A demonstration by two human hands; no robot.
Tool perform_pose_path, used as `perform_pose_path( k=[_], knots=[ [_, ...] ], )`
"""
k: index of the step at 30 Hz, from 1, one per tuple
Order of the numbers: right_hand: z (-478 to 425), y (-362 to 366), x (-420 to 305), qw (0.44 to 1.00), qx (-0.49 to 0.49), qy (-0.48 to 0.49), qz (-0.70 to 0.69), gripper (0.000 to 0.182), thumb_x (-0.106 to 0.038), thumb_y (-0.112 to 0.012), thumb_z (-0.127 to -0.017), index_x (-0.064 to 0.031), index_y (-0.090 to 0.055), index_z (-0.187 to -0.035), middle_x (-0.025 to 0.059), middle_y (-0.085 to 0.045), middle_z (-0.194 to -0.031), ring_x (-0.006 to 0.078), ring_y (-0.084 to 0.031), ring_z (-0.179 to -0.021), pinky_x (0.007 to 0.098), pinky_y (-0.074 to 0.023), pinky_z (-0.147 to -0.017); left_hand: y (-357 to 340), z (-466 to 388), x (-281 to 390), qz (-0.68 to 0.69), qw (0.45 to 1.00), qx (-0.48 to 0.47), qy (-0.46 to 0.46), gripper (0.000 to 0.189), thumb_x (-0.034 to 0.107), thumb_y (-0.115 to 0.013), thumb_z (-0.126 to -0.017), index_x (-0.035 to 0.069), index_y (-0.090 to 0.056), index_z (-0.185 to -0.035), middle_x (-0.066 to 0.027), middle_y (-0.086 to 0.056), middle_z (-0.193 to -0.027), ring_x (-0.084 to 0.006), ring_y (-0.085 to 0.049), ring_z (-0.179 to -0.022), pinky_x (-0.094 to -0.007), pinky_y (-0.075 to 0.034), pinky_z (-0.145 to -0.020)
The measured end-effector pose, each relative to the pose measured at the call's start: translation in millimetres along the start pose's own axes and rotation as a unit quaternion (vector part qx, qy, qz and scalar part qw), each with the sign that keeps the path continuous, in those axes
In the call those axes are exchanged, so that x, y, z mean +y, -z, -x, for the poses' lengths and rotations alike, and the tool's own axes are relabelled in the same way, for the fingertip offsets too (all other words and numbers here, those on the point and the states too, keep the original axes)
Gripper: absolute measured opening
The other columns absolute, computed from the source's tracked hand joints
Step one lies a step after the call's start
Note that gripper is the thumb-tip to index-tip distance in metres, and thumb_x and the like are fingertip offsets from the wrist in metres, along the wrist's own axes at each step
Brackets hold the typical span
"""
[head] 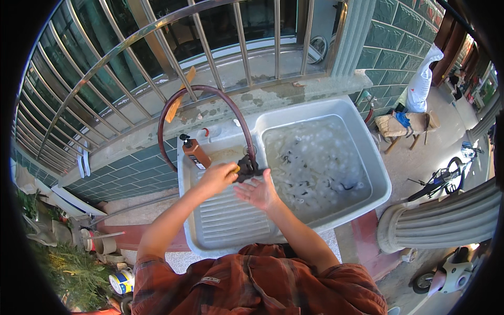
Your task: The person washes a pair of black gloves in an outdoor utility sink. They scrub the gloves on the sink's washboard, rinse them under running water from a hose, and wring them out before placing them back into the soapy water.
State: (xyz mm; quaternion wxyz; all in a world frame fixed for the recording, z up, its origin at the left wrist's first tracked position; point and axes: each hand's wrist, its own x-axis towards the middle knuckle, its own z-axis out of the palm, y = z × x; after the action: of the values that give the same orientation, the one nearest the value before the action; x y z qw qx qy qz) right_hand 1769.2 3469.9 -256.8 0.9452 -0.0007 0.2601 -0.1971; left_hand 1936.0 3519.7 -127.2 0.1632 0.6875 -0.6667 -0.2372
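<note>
In my left hand (216, 178) is a dark, crumpled wet item (246, 168), probably cloth, with a small yellow piece (237, 169) showing at my fingertips. My right hand (259, 193) is turned palm up with its fingers spread, just below the dark item, and the thumb is at its edge. A dark red hose (234, 110) arches over the sink and its end comes down at the dark item. Both hands are above the ribbed washboard (232, 222) of a grey laundry sink (380, 179). To the right, the basin holds cloudy, foamy water (315, 161) with dark shapes in it.
A brown pump bottle (196, 152) stands at the sink's upper left. Behind are a stone ledge (275, 92), metal window bars (242, 43) and a piece of wood (180, 96). A wall tap (369, 100), a wooden bench (405, 125) and a fluted column (437, 216) stand right.
</note>
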Motion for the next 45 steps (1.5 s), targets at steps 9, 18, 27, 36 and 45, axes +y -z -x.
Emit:
perform_pose_path(
  k=[9,18,27,36,45],
  knots=[
    [-29,10,-3,0.999,-0.042,-0.006,0.007,0.075,-0.069,-0.065,-0.068,-0.0113,-0.057,-0.115,0.0064,-0.062,-0.109,0.0250,-0.056,-0.105,0.0472,-0.0462,-0.092,0,7,-6,0.158,0.984,-0.074,-0.044,0.018,0.015,-0.064,-0.086,0.003,-0.059,-0.098,-0.0079,-0.060,-0.082,-0.0203,-0.059,-0.077,-0.0348,-0.046,-0.070],
    [-38,-1,6,0.970,-0.154,-0.184,0.030,0.055,-0.041,-0.078,-0.075,-0.0106,-0.056,-0.115,0.0078,-0.061,-0.106,0.0217,-0.059,-0.094,0.0338,-0.0516,-0.076,-41,-48,-71,0.302,0.941,-0.023,0.152,0.026,0.024,-0.057,-0.088,0.004,-0.060,-0.104,-0.0006,-0.060,-0.086,-0.0087,-0.054,-0.079,-0.0269,-0.046,-0.071],
    [-22,-54,33,0.964,-0.200,-0.159,-0.071,0.049,-0.025,-0.077,-0.077,-0.0044,-0.056,-0.115,0.0111,-0.061,-0.107,0.0263,-0.060,-0.105,0.0335,-0.0563,-0.077,-49,-25,-62,0.836,0.525,-0.128,-0.098,0.086,0.069,-0.059,-0.076,0.023,-0.035,-0.144,-0.0267,-0.035,-0.144,-0.0508,-0.044,-0.123,-0.0618,-0.039,-0.100],
    [-21,-68,27,0.963,-0.137,-0.117,0.201,0.040,-0.030,-0.086,-0.069,-0.0169,-0.055,-0.090,-0.0044,-0.053,-0.073,0.0074,-0.046,-0.054,0.0231,-0.0345,-0.041,2,-42,-45,0.657,0.738,-0.075,0.134,0.039,0.003,-0.075,-0.073,0.010,-0.037,-0.070,-0.0048,-0.053,-0.076,-0.0161,-0.056,-0.071,-0.0334,-0.047,-0.066],
    [-77,-43,50,0.893,0.007,0.032,0.449,0.031,-0.021,-0.078,-0.068,-0.0073,-0.059,-0.089,0.0012,-0.061,-0.075,0.0126,-0.058,-0.064,0.0312,-0.0481,-0.056,-33,-69,-72,0.237,0.949,-0.032,0.206,0.022,0.005,-0.062,-0.067,0.003,-0.040,-0.065,-0.0062,-0.047,-0.056,-0.0113,-0.048,-0.053,-0.0295,-0.038,-0.048]
  ],
)
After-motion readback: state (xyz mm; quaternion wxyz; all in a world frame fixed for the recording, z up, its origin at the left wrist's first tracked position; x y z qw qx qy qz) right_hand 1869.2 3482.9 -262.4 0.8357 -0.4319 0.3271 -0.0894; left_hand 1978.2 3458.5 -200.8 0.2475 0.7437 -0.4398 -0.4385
